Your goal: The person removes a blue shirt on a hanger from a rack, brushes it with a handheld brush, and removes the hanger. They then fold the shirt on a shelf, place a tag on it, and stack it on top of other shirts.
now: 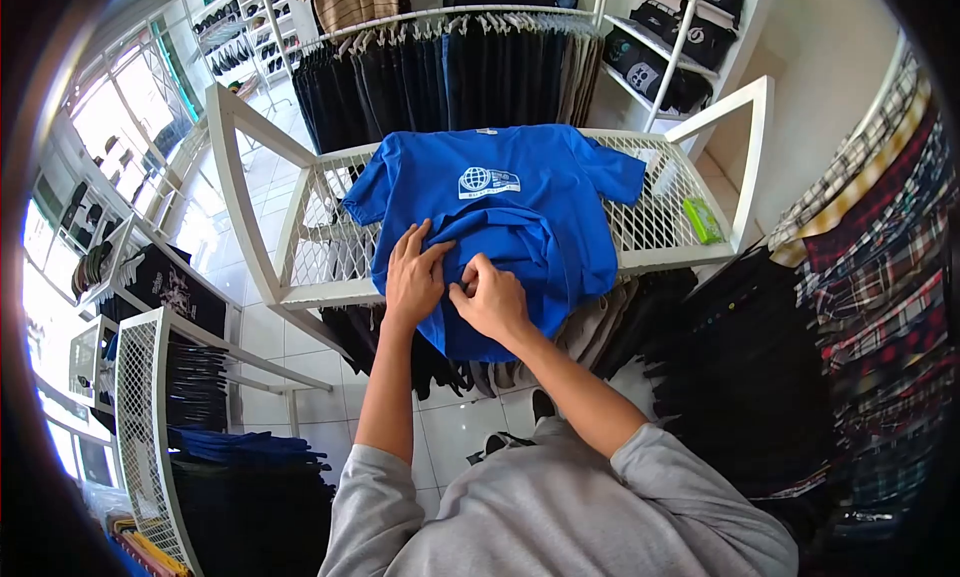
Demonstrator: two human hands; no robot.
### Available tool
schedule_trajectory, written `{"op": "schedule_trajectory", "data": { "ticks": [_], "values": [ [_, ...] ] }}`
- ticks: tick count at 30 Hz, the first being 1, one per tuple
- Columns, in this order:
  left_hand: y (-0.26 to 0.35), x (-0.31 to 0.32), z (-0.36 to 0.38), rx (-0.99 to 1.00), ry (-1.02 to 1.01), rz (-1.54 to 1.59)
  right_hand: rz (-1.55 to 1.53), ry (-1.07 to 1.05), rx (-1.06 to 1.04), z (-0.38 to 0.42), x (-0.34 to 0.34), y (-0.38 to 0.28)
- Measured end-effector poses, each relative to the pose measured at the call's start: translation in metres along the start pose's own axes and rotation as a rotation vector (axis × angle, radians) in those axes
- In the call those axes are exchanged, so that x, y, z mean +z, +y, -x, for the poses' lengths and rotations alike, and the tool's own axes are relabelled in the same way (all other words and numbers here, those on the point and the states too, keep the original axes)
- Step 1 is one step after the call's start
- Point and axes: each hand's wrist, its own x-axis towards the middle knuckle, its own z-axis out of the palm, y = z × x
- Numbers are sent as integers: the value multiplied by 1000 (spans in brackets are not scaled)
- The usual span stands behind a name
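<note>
A blue T-shirt with a white globe print on its chest lies spread on a white wire-mesh rack top. Its collar points away from me, and the lower part is bunched into folds and hangs over the near edge. My left hand rests on the left side of those folds, fingers stretched out along the cloth. Close beside it, my right hand has its fingers curled and pinched on the fabric near the hem. The fingertips of the right hand are partly hidden.
A bright green packet lies at the rack's right end. Dark trousers hang behind, with bags on shelves. Plaid shirts hang at right. Another mesh rack with dark clothes stands at left.
</note>
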Motion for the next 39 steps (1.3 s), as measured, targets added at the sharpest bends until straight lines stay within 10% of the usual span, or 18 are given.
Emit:
{"op": "schedule_trajectory", "data": {
  "ticks": [22, 25, 28, 32, 39],
  "values": [
    [-2, 0, 2, -96, 54, 97, -259, -274, 376, 152, -135, 39],
    [8, -10, 9, 18, 361, 232, -422, -265, 337, 163, -125, 54],
    [67, -10, 54, -285, 580, 223, -635, -313, 377, 173, -115, 59],
    [129, 19, 97, -740, 182, 926, -807, -402, 459, 175, -112, 56],
    [164, 42, 108, -840, -25, 1104, -707, -571, 398, 189, -111, 83]
  ]
}}
